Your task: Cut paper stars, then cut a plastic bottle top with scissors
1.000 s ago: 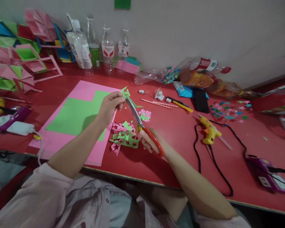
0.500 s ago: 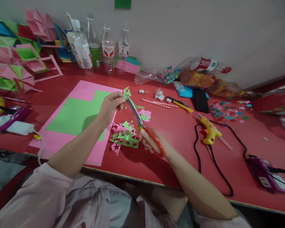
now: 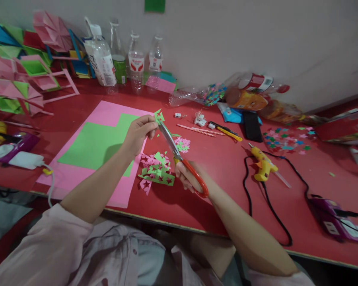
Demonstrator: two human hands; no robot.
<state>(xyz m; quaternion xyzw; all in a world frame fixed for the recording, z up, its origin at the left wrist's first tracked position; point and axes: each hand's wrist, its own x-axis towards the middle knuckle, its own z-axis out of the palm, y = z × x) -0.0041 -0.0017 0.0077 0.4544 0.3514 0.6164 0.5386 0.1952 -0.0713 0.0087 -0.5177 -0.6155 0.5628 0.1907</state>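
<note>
Cutting seems the present step: the left hand [image 3: 139, 134] pinches a green scrap [image 3: 158, 115], the right hand [image 3: 185, 177] curls round scissors [image 3: 176, 151], their opening unclear, and another snip would need steadiness.

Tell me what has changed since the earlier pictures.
Very little: the right hand and the red-handled scissors in it have shifted slightly rightward. Nothing was visibly taken hold of or let go: the left hand still pinches the green paper scrap. The hot glue gun and green paper sheet stayed put.
</note>
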